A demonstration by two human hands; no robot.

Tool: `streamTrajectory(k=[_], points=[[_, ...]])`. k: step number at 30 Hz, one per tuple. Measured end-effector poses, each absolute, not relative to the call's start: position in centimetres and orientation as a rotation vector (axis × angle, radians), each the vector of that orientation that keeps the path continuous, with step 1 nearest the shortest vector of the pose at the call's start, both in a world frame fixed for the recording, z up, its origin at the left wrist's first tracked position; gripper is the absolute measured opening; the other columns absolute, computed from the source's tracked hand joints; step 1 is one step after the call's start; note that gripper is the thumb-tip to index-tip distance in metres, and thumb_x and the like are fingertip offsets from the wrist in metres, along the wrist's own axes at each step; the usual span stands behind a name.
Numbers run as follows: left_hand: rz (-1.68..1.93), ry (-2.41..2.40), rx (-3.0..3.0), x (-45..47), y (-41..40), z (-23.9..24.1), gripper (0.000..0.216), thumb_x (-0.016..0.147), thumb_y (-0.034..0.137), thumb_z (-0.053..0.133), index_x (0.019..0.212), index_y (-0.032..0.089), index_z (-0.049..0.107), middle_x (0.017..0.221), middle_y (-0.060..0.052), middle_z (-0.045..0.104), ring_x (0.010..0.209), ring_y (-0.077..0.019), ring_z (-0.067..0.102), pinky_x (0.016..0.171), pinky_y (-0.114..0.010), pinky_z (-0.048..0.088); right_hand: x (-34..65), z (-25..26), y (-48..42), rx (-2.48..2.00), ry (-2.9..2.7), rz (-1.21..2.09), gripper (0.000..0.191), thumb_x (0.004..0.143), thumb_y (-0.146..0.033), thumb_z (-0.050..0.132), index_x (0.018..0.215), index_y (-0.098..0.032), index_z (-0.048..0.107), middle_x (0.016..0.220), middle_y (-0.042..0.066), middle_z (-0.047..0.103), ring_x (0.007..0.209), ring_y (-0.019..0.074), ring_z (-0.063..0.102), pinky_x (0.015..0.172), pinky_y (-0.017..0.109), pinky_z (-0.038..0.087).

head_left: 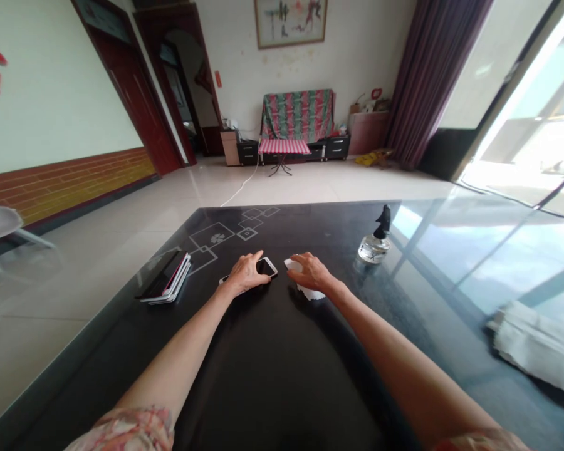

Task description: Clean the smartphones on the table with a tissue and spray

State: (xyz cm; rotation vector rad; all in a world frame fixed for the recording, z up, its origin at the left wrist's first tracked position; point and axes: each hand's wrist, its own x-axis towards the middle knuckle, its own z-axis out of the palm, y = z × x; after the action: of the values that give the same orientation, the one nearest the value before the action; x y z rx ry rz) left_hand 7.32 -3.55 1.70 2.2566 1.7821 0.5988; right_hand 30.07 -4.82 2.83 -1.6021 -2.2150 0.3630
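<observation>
My left hand (245,274) lies over a white-edged smartphone (267,267) flat on the black table, thumb along the near edge and fingers along the far edge. The phone's dark screen shows on both sides of the hand. A short way to the right, my right hand (313,273) is closed over a white tissue (313,294) that touches the tabletop. Part of the tissue sticks out beneath the palm and past the fingertips. Beyond that hand stands a clear spray bottle (374,248) with a black trigger head.
A stack of thin flat devices (167,282) rests near the left side of the glossy table (282,388). Folded whitish cloth (538,351) lies at the right. A white chair (0,224) stands on the left, and a small pink-striped table (284,146) is farther back.
</observation>
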Motion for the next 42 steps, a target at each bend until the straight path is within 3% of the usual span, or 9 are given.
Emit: streamTrajectory(k=[4, 7, 12, 15, 22, 29, 36, 39, 42], points=[[0.512, 1.757, 2.210, 6.4, -4.5, 2.3, 0.105, 0.056, 0.057, 0.074, 0.144, 0.014, 0.037, 0.138, -0.022, 0.049, 0.127, -0.0416, 0.045, 0.100, -0.044, 0.036, 30.8, 2.6, -7.3, -1.526, -2.309, 0.274, 0.042, 0.077, -0.014, 0.052, 0.115, -0.022, 0.067, 0.124, 0.009, 0.060, 0.112, 0.0233, 0.055, 0.095, 0.030, 0.040], [0.503, 1.837, 2.141, 4.9, -6.2, 2.5, 0.109, 0.052, 0.058, 0.076, 0.144, 0.018, 0.036, 0.142, -0.022, 0.045, 0.127, -0.0432, 0.045, 0.099, -0.044, 0.037, 32.5, 2.9, -9.8, -1.629, -2.324, 0.282, 0.044, 0.073, -0.007, 0.049, 0.109, -0.022, 0.069, 0.120, 0.008, 0.062, 0.107, 0.0229, 0.057, 0.092, 0.031, 0.042], [0.488, 1.991, 2.064, 2.9, -9.6, 1.7, 0.102, 0.059, 0.057, 0.072, 0.143, 0.014, 0.035, 0.146, -0.021, 0.041, 0.132, -0.0377, 0.041, 0.104, -0.041, 0.036, 36.4, 4.8, -13.8, -1.763, -2.286, 0.189, 0.046, 0.070, -0.012, 0.056, 0.113, -0.024, 0.066, 0.126, 0.008, 0.059, 0.117, 0.0291, 0.052, 0.097, 0.044, 0.039], [0.564, 2.034, 2.041, 2.9, -11.0, 1.1, 0.089, 0.069, 0.050, 0.066, 0.143, 0.010, 0.034, 0.148, -0.019, 0.039, 0.136, -0.0313, 0.037, 0.109, -0.037, 0.031, 36.6, 5.3, -15.8, -1.535, -2.215, 0.169, 0.049, 0.072, -0.017, 0.057, 0.121, -0.020, 0.060, 0.129, 0.011, 0.057, 0.118, 0.0246, 0.053, 0.101, 0.040, 0.039], [0.705, 2.062, 2.100, 4.6, -13.1, 0.3, 0.074, 0.076, 0.047, 0.062, 0.138, 0.012, 0.043, 0.136, -0.015, 0.050, 0.127, -0.0307, 0.044, 0.108, -0.037, 0.033, 30.3, 1.3, -18.2, -1.413, -2.059, 0.338, 0.042, 0.076, -0.016, 0.052, 0.116, -0.015, 0.062, 0.115, 0.011, 0.065, 0.104, 0.0218, 0.062, 0.096, 0.033, 0.046], [0.725, 2.268, 2.158, 7.5, -14.5, 0.3, 0.079, 0.073, 0.059, 0.065, 0.134, 0.012, 0.047, 0.112, -0.016, 0.058, 0.104, -0.0318, 0.053, 0.092, -0.038, 0.042, 25.2, 0.3, -16.5, -1.540, -1.929, 0.378, 0.042, 0.079, -0.011, 0.046, 0.119, -0.016, 0.059, 0.111, 0.006, 0.069, 0.106, 0.0187, 0.061, 0.097, 0.029, 0.042], [0.805, 2.235, 2.162, 10.4, -13.0, 0.5, 0.072, 0.077, 0.057, 0.063, 0.131, 0.012, 0.050, 0.105, -0.016, 0.059, 0.102, -0.0317, 0.053, 0.088, -0.038, 0.044, 23.8, 0.7, -14.8, -1.640, -1.852, 0.326, 0.037, 0.088, -0.014, 0.037, 0.116, -0.021, 0.059, 0.109, 0.002, 0.069, 0.107, 0.0184, 0.058, 0.094, 0.029, 0.038], [0.903, 2.133, 2.149, 10.4, -12.5, 0.2, 0.060, 0.084, 0.048, 0.057, 0.131, 0.012, 0.051, 0.107, -0.015, 0.062, 0.103, -0.0303, 0.055, 0.089, -0.037, 0.045, 23.7, 1.0, -14.6, -1.656, -1.855, 0.328, 0.033, 0.089, -0.020, 0.039, 0.115, -0.022, 0.060, 0.108, 0.003, 0.068, 0.107, 0.0201, 0.058, 0.092, 0.031, 0.037], [0.979, 2.123, 2.030, 9.9, -12.2, -0.2, 0.043, 0.090, 0.026, 0.048, 0.130, 0.013, 0.053, 0.109, -0.014, 0.065, 0.102, -0.0269, 0.058, 0.090, -0.035, 0.046, 23.4, 1.1, -14.8, -1.655, -1.867, 0.285, 0.036, 0.087, -0.034, 0.048, 0.120, -0.021, 0.056, 0.111, 0.006, 0.066, 0.110, 0.0235, 0.055, 0.095, 0.035, 0.035]])
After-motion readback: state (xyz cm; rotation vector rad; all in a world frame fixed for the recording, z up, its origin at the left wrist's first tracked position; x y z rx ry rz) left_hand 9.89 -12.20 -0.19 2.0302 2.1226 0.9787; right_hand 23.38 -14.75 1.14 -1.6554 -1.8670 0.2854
